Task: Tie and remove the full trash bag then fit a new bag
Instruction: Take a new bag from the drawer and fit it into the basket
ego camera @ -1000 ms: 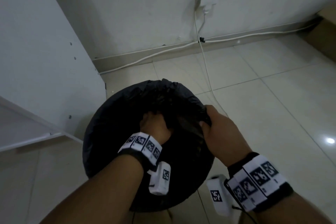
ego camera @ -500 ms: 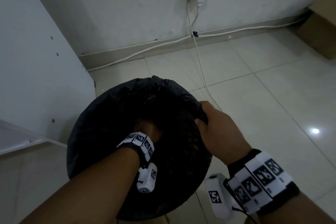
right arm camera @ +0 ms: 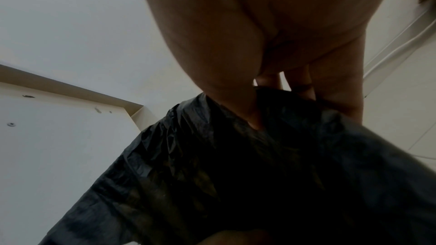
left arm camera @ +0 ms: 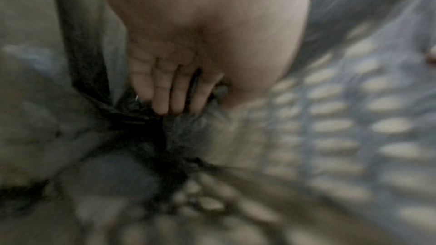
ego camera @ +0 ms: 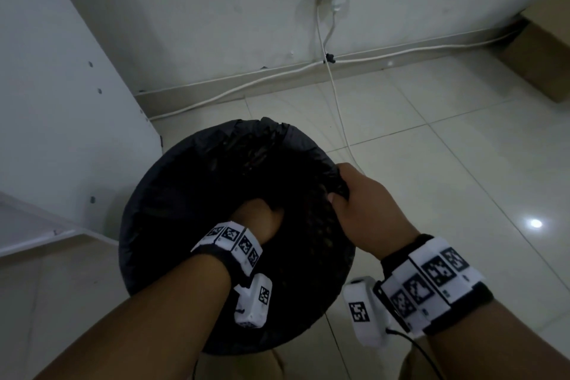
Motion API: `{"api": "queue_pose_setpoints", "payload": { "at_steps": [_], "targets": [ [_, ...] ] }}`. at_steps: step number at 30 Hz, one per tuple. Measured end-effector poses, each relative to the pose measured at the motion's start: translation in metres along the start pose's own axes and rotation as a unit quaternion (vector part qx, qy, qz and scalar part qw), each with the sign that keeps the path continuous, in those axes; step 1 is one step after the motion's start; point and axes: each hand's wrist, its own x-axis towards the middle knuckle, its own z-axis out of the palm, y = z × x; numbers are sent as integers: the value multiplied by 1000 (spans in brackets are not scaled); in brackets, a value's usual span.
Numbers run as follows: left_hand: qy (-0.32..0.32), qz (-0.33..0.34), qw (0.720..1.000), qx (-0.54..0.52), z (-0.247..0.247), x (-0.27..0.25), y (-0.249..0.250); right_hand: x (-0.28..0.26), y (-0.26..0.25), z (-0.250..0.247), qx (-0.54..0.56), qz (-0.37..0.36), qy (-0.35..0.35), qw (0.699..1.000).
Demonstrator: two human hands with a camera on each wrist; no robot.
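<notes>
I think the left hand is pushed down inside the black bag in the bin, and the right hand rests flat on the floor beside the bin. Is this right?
Not quite. The left hand is indeed down inside the black bag in the bin, but the right hand is not on the floor: it grips the bag's edge at the rim. The head view shows this, and the right wrist view shows its thumb pinching the plastic.

Nothing to read here: no words, brands or numbers anywhere. The only markings are black-and-white square code tags on the white wristbands (ego camera: 229, 245) and on the small camera blocks (ego camera: 359, 311) hanging beside each wrist, patterns only, no letters. Both wrist views show no print.
</notes>
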Motion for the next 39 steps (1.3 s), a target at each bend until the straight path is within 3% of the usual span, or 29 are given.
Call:
{"api": "queue_pose_setpoints", "payload": {
  "at_steps": [2, 4, 7, 11, 14, 17, 20, 22, 23, 24, 27, 29, 31, 33, 34, 36, 38, 39],
  "targets": [
    [-55, 7, 990, -126, 9, -5, 0, -1, -2, 1, -1, -5, -3, 1000],
    [-63, -10, 970, -234, 18, -9, -4, -3, -4, 1, -4, -12, -8, 1000],
    [-52, -9, 961, -271, 19, -15, -2, -2, -3, 0, -13, -13, -13, 1000],
    [-66, 60, 989, -118, 1, -29, 9, 5, 1, -3, -19, -12, -14, 1000],
    [-36, 85, 996, -19, -25, -51, 6, 10, 0, -5, -27, -22, -18, 999],
    [103, 157, 981, -48, -54, -99, -2, 15, 4, -6, -42, -28, -16, 999],
    [341, 232, 909, -58, -73, -149, -21, 18, 7, -7, -46, -24, -11, 999],
    [444, 216, 868, -55, -80, -165, -45, 21, 8, -7, -48, -19, -5, 999],
    [468, 191, 862, -49, -82, -168, -57, 21, 9, -6, -47, -17, -3, 999],
    [468, 169, 866, -39, -83, -168, -70, 22, 10, -6, -46, -15, 1, 999],
    [379, 167, 908, -67, -81, -165, -90, 23, 10, 0, -42, 5, 8, 999],
    [369, 178, 910, -71, -80, -163, -95, 18, 5, 2, -35, 32, 28, 998],
    [380, 171, 907, -58, -82, -162, -95, 6, -8, 3, -62, 23, 134, 989],
    [373, 157, 913, -61, -85, -161, -97, -8, -34, 9, -19, -24, 247, 969],
    [364, 155, 916, -63, -87, -161, -97, -10, -48, 17, 46, -14, 228, 972],
    [343, 158, 923, -68, -87, -163, -99, -5, -75, 41, 189, 73, 34, 979],
    [336, 159, 926, -62, -86, -165, -101, 10, -93, 76, 302, 166, -144, 928],
    [338, 154, 926, -60, -85, -166, -102, 21, -99, 97, 364, 200, -184, 891]
  ]
}}
